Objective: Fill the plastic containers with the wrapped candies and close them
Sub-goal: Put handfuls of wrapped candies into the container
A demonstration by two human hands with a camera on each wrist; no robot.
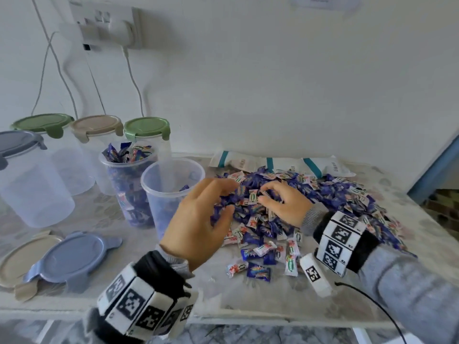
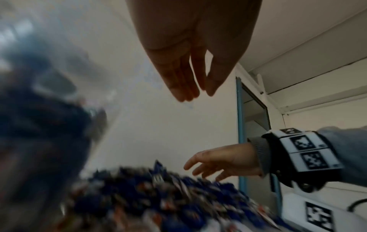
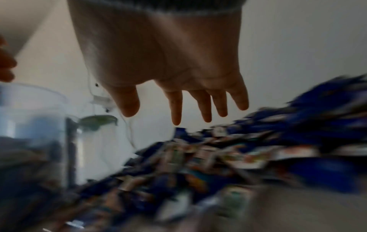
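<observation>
Our left hand (image 1: 198, 219) and right hand (image 1: 285, 204) hover spread and loosely bent over the candy heap (image 1: 310, 202), holding nothing yet. The heap covers the tabletop's (image 1: 260, 294) middle and right side; the open container (image 1: 171, 192) we judge next to be filled stands just left of it, beside a fuller one (image 1: 129, 184). A hasty double scoop could spill sweets over the front edge or tip the light container. Two loose lids (image 1: 74, 259) lie near the front-left corner; lidded containers (image 1: 32, 177) line the white wall.
</observation>
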